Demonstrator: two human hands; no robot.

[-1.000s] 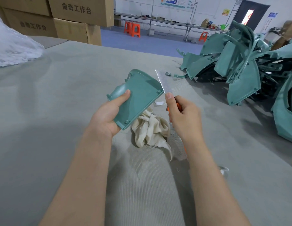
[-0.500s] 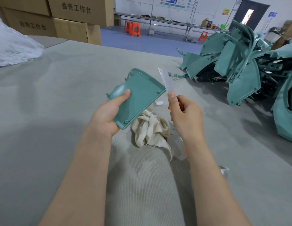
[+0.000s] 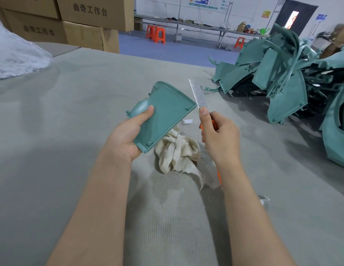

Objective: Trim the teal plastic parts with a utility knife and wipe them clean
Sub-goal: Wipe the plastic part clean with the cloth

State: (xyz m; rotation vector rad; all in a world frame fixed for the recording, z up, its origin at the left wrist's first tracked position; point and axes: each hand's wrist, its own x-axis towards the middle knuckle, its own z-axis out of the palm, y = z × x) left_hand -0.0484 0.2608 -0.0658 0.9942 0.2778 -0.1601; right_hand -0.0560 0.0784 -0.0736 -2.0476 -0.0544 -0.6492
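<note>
My left hand (image 3: 129, 136) grips a flat, fan-shaped teal plastic part (image 3: 164, 112) above the table, thumb on its near face. My right hand (image 3: 218, 138) holds an orange-handled utility knife (image 3: 197, 95), thumb along the base of its long extended blade. The blade lies against the part's right corner edge. A crumpled cream cloth (image 3: 177, 150) lies on the table just below the part, between my two hands.
A big heap of teal plastic parts (image 3: 282, 77) fills the table's right side. Cardboard boxes (image 3: 86, 20) stand at the back left, next to a clear plastic bag (image 3: 15, 54). Small white scraps (image 3: 187, 121) lie on the grey felt table (image 3: 61, 112).
The knife blade has slid a little to the right and down along the part's right edge, with my right hand following. My left hand keeps the part nearly still.
</note>
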